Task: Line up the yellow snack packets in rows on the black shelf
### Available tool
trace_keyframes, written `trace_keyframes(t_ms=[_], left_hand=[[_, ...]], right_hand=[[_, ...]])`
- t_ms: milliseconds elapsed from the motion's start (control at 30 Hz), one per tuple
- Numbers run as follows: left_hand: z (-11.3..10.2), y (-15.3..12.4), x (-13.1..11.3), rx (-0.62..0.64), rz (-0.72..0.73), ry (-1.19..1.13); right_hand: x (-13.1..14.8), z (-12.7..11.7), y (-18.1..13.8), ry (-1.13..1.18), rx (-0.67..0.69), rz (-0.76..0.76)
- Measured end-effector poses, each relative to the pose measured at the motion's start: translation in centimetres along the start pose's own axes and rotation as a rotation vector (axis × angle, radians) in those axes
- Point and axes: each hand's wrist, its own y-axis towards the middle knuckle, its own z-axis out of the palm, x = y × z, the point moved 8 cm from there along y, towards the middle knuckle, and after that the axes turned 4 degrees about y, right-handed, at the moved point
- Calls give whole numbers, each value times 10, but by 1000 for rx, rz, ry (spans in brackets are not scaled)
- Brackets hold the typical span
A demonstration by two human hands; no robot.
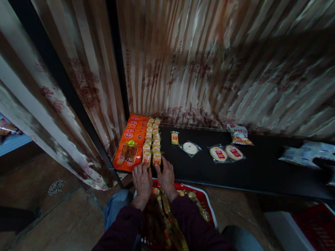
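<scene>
Two rows of small yellow-wrapped snack cakes [148, 137] run back along the black shelf [190, 167], close to its left end. At the front of the left row, my left hand [142, 180] has its fingers curled together against the nearest wrapped cake [146, 157]. My right hand [165, 175] holds the front wrapped cake [157, 157] of the right row between thumb and fingers. Orange snack bags [129, 144] lie overlapped just left of the rows. Under my forearms, a red basket [207, 201] with a white rim holds long clear-wrapped snacks [175, 229].
Rightward along the shelf lie a single small cake [175, 138], round white wrapped cakes [190, 148], a red-and-white bag [240, 134] and pale packets [309, 152]. Striped curtain [178, 59] hangs behind. A black post [69, 92] stands left. A red-and-white box [321, 227] sits lower right.
</scene>
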Motion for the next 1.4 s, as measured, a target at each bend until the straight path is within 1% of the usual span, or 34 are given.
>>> trace_keyframes(t_ms=[400, 733, 900, 1067, 1233, 1400], left_hand=[[-1, -4, -1, 15, 20, -42], [-2, -8, 0, -7, 20, -75], [-4, -11, -2, -3, 20, -125], [-7, -13, -3, -37, 29, -158], [-7, -12, -2, -52, 37, -159], [-3, -11, -3, -55, 52, -214]], right_hand=[[-5, -6, -5, 34, -29, 0], [-4, -6, -7, 45, -20, 8], [-9, -7, -11, 69, -27, 24], [-15, -6, -12, 91, -18, 39], [-13, -6, -12, 62, -39, 1], [-8, -4, -9, 28, -40, -21]])
